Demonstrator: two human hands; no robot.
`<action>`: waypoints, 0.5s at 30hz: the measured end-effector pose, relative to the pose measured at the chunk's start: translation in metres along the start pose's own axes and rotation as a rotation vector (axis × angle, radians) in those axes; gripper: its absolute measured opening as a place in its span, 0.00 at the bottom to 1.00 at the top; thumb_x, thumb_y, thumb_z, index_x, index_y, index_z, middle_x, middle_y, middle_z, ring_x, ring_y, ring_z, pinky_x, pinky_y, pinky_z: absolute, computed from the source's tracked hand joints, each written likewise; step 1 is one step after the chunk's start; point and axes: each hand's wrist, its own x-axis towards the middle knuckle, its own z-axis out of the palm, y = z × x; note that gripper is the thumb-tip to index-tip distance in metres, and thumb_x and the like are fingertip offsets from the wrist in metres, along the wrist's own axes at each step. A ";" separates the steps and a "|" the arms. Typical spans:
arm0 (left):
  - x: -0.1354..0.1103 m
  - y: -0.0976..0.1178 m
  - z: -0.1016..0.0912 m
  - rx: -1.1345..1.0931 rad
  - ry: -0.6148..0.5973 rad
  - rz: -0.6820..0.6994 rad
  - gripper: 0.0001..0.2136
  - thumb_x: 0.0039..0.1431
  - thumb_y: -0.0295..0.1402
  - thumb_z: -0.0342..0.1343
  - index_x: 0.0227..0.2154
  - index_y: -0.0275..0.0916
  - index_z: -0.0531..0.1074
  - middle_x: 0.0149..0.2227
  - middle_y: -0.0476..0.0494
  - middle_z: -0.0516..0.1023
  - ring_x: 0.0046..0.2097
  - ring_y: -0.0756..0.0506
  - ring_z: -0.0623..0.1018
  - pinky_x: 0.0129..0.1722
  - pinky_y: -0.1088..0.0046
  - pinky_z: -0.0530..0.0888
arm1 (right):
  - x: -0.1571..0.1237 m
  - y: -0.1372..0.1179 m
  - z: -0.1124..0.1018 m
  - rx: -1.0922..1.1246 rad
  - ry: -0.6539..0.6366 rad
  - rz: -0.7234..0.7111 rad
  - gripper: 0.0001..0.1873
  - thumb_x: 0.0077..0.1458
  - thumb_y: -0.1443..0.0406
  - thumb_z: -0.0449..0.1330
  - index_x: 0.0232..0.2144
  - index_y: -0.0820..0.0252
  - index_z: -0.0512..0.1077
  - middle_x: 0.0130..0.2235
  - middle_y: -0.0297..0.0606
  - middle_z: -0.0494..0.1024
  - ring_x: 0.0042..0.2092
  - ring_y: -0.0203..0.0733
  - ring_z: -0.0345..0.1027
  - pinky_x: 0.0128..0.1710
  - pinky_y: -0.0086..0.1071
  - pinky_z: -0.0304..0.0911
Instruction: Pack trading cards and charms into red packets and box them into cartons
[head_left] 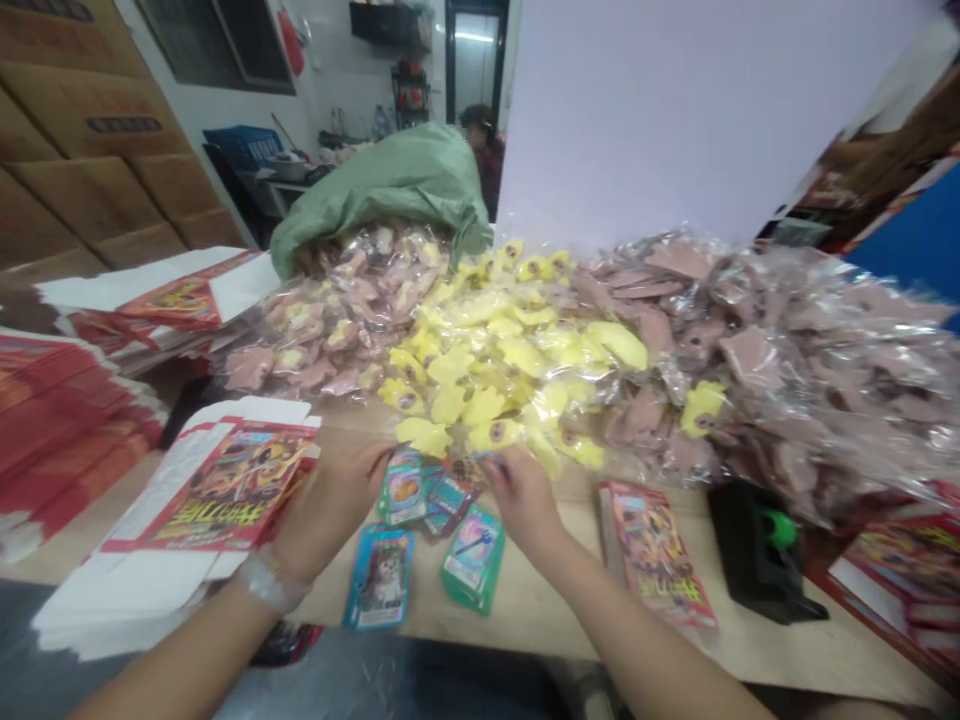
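Observation:
My left hand has its fingers closed at the upper left edge of a teal trading card. My right hand is curled, fingertips together beside the yellow packets; what it grips is blurred. Between the hands, several loose trading cards lie overlapped. Closer to me are a stack of cards with a blue border and a thicker green-edged card stack. Just beyond my hands is a heap of yellow figure-shaped pieces in clear wrappers.
Flat red-and-white printed boxes are piled at left. On the right stand a filled red box and a black tape dispenser. Pinkish wrapped pieces and a green sack lie behind. A person is in the background.

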 end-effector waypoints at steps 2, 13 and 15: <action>-0.009 0.036 0.030 -0.349 0.024 -0.145 0.13 0.56 0.39 0.47 0.36 0.36 0.70 0.34 0.43 0.77 0.37 0.44 0.75 0.38 0.69 0.71 | -0.021 0.010 -0.015 0.170 0.127 0.076 0.16 0.59 0.59 0.41 0.35 0.62 0.63 0.36 0.44 0.72 0.39 0.42 0.66 0.38 0.34 0.62; 0.054 0.175 0.099 -0.327 -0.422 0.359 0.16 0.57 0.34 0.49 0.48 0.38 0.66 0.42 0.38 0.73 0.41 0.44 0.73 0.40 0.65 0.71 | -0.064 0.102 -0.179 0.704 0.509 0.189 0.17 0.46 0.55 0.59 0.35 0.59 0.69 0.39 0.42 0.76 0.43 0.49 0.68 0.45 0.44 0.60; 0.067 0.180 0.102 -0.004 -0.358 0.644 0.15 0.57 0.27 0.46 0.47 0.37 0.67 0.45 0.36 0.72 0.46 0.41 0.71 0.45 0.61 0.68 | -0.026 0.088 -0.199 0.406 0.523 -0.080 0.11 0.45 0.57 0.59 0.29 0.58 0.71 0.45 0.42 0.74 0.49 0.49 0.63 0.51 0.45 0.54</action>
